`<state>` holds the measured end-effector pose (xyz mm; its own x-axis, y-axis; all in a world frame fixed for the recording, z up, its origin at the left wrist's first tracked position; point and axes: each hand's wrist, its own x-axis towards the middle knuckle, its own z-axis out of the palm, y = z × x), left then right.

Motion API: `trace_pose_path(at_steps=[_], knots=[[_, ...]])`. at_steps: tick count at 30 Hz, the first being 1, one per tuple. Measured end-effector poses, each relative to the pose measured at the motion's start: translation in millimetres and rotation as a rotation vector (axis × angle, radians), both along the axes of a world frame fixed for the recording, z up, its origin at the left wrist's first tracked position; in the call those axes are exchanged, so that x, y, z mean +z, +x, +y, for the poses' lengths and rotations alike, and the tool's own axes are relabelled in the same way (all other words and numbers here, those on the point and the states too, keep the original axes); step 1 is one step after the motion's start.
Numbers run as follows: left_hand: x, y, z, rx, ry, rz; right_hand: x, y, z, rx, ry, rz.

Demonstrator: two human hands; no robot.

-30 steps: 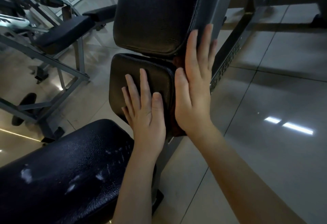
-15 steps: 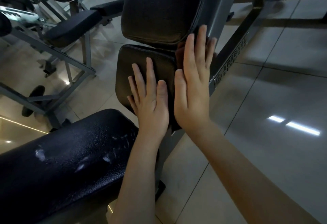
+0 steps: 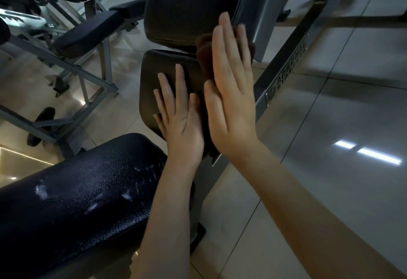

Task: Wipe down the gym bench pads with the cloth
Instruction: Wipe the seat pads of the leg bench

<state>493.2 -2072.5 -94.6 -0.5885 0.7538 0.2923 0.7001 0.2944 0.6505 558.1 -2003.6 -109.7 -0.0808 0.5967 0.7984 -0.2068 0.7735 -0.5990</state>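
You're mid-wipe on the small pad's [image 3: 154, 84] right edge. Your right hand [image 3: 231, 93] presses the brown cloth [image 3: 203, 55] with straight fingers, and your left hand [image 3: 178, 111] rests flat, steadying. Next, probably sweep toward the far pad [image 3: 187, 3].

The left hand [image 3: 182, 122] and the right hand [image 3: 231, 102] are both bare, with slim fingers [image 3: 226, 42] and nails trimmed short (the thumbnails [image 3: 194, 97] show it best). Faint creases mark the knuckles [image 3: 233, 73]. The left forearm [image 3: 167, 212] and the right forearm [image 3: 308, 201] are bare too, uncovered right down to the lower edge of the view.
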Motion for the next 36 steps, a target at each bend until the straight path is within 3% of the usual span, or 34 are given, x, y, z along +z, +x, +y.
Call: trace_pose_path(at_steps=[3,7,14,18,20,23,28,32,36], knots=[[-5.6,-7.5,-1.2,-0.028,-0.027,0.147,-29.9,-8.6,-30.0,-0.075,0.011,0.023],[6.5,-2.4,9.6,0.055,-0.082,-0.014,-65.0,-17.1,-56.8,-0.154,0.057,-0.028],[5.6,3.6,-6.8,-0.052,0.026,-0.098,-18.2,-7.2,-26.2,-0.044,-0.042,0.015],[-1.5,-10.9,3.8,0.011,-0.168,0.072,0.5,-4.5,-14.8,-0.016,-0.070,-0.067],[-5.0,-13.0,0.8,-0.012,-0.163,0.113,8.8,-3.7,-10.0,-0.039,-0.065,-0.066],[-4.3,-10.1,0.1,-0.033,-0.054,0.084,-4.5,-3.6,-21.3,-0.053,-0.005,-0.071],[13.1,-0.1,11.5,0.123,-0.155,-0.019,-35.2,4.4,-47.4,0.005,0.001,-0.103],[9.0,10.0,-5.4,0.003,0.016,-0.083,6.2,33.2,-34.9,0.060,-0.224,0.039],[16.7,15.8,-8.0,0.027,0.047,-0.202,81.6,48.3,6.3,0.047,-0.147,0.126]])
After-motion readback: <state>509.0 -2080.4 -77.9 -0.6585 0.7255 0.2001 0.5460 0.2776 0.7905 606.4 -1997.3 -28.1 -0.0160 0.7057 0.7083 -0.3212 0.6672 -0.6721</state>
